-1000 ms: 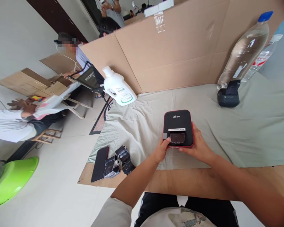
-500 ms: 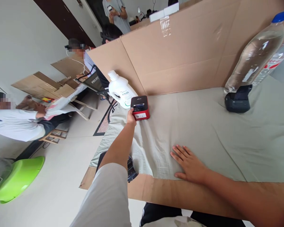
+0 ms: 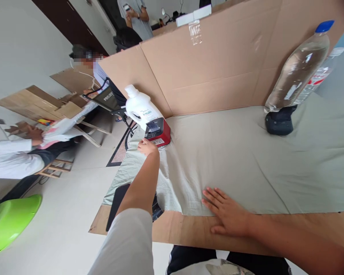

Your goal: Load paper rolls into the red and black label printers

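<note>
The small red and black printer (image 3: pixel 157 131) stands on the grey-green cloth (image 3: pixel 246 160) at the far left part of the table (image 3: pixel 189 229), touching or almost touching the white jug (image 3: pixel 140 107) behind it. Its black top with the slot faces up and a little toward the person, and the red side with a white label faces the near edge. Its long axis runs roughly from the near right to the far left, along the direction of the jug.

The left hand (image 3: pixel 148 146) is stretched out just in front of the printer, near its lower left corner. The fingers are curled loosely and hold nothing; I cannot tell if the fingertips touch the red side or are a little apart from it.

The right hand (image 3: pixel 227 214) lies flat, palm down, at the near edge of the cloth, partly on the bare brown table. Its fingers are spread and straight, pointing to the left, and they hold nothing.

Well apart on the far right, a clear bottle with blue cap (image 3: pixel 296 72) leans over a dark device (image 3: pixel 278 121). A cardboard wall (image 3: pixel 218 65) stands behind the cloth
</note>
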The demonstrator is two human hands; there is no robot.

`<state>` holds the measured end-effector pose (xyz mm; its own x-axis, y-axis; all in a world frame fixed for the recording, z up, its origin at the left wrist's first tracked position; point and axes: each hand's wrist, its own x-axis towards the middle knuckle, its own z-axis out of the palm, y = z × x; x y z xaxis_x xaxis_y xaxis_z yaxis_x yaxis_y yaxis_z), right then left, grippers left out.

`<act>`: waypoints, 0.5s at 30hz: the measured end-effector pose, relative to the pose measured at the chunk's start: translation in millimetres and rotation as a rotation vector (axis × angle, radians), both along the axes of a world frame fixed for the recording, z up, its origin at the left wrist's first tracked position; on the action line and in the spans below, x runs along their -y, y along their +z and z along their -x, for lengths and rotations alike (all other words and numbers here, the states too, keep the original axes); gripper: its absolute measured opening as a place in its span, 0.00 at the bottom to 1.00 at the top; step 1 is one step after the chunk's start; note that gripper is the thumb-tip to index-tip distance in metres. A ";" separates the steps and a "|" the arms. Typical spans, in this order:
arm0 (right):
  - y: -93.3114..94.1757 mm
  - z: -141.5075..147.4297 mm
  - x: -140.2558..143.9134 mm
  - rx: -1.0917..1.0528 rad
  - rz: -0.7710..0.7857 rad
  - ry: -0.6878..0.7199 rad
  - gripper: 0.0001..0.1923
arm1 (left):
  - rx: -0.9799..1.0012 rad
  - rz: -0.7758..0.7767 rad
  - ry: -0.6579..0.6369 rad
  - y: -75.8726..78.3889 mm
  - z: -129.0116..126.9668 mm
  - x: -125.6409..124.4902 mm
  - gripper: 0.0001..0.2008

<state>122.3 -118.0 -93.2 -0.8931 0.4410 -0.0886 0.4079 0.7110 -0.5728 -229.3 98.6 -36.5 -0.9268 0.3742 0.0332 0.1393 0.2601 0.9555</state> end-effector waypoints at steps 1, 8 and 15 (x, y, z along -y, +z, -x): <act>1.8 -1.5 1.5 -0.042 0.032 0.053 0.44 | -0.018 -0.020 -0.015 -5.5 -16.2 6.8 0.15; 13.3 -60.3 -116.3 -0.279 -0.296 -0.618 0.30 | 0.067 -0.211 -0.561 -70.9 -161.5 101.5 0.11; 38.2 -174.2 -235.8 -0.103 -0.340 -1.786 0.61 | -0.066 -0.204 -0.919 -77.6 -185.8 141.7 0.14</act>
<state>296.5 117.9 -54.9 0.6222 0.7518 0.2183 0.7015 -0.4117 -0.5817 -43.5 -43.1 -114.1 -0.2651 0.9387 0.2202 0.2618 -0.1498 0.9534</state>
